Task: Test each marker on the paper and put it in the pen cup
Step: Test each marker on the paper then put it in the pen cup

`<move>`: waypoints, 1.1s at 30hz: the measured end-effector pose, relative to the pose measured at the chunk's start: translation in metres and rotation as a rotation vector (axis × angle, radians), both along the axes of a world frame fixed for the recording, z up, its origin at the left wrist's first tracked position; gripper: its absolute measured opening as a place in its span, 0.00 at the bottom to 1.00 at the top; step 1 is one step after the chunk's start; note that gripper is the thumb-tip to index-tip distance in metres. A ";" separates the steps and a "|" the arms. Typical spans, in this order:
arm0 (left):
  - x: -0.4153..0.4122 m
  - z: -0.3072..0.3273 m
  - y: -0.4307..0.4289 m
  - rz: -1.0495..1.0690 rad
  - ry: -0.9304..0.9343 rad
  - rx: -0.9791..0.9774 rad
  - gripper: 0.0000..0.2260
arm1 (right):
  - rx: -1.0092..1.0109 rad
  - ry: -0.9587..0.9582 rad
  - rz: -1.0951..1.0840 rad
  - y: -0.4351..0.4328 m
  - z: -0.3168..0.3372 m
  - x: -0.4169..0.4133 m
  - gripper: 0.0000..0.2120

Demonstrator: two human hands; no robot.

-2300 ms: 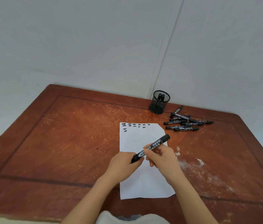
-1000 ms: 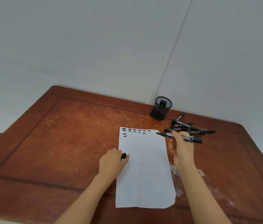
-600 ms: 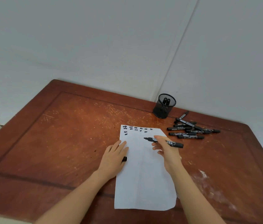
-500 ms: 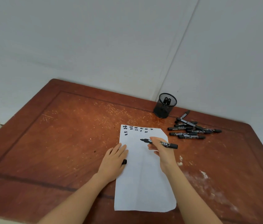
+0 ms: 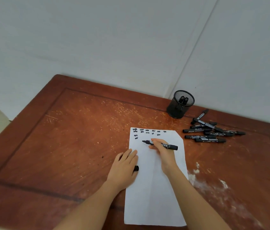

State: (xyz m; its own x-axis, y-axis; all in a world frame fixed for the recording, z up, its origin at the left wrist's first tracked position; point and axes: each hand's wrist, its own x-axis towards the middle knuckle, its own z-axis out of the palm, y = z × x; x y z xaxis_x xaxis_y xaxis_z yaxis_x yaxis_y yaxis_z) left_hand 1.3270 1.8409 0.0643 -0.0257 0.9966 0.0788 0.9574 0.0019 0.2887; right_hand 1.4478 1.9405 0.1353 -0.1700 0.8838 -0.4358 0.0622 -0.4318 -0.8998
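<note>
The right hand (image 5: 162,151) pinches an uncapped marker (image 5: 160,144) over the upper part of the paper (image 5: 154,196), with the tip pointing to 9 o'clock; whether it touches the sheet cannot be told. The left hand (image 5: 124,165) lies flat with straight fingers on the paper's 9 o'clock edge, and the cap (image 5: 136,168) pokes out from under its thumb side. If that hand eased off, I judge the stroke could drag the sheet, or the cap could roll away. A heavy press might bleed ink through to the table (image 5: 64,146). The cup (image 5: 180,104) stands at the paper's 1 o'clock and the pile (image 5: 210,131) at 2 o'clock. The barrels carry white print too small to read, and the rows of marks are scribbles, not words.
</note>
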 end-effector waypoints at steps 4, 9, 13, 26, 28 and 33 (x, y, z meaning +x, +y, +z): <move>0.001 -0.001 0.001 0.003 0.010 0.013 0.19 | 0.044 -0.063 -0.023 0.014 -0.007 0.006 0.04; 0.001 0.000 0.002 0.001 0.028 0.015 0.20 | 0.066 -0.106 -0.053 0.033 -0.010 0.008 0.03; 0.001 0.002 0.001 0.001 0.026 0.029 0.20 | 0.088 -0.150 -0.008 0.035 -0.011 0.005 0.07; 0.001 0.002 0.003 0.023 0.028 0.027 0.19 | 0.161 -0.241 0.120 0.034 -0.018 -0.015 0.09; 0.001 0.003 0.003 0.024 0.026 0.022 0.19 | 0.168 -0.246 0.106 0.033 -0.018 -0.015 0.09; 0.001 0.003 0.002 0.016 0.019 0.013 0.19 | 0.182 -0.261 0.086 0.032 -0.018 -0.018 0.10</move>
State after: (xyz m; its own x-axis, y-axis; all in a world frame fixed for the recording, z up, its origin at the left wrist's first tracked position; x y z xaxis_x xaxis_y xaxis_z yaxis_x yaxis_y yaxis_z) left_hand 1.3281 1.8434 0.0675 -0.0403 0.9949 0.0927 0.9625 0.0138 0.2708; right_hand 1.4300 1.9726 0.1170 -0.1509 0.9384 -0.3109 0.3300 -0.2486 -0.9107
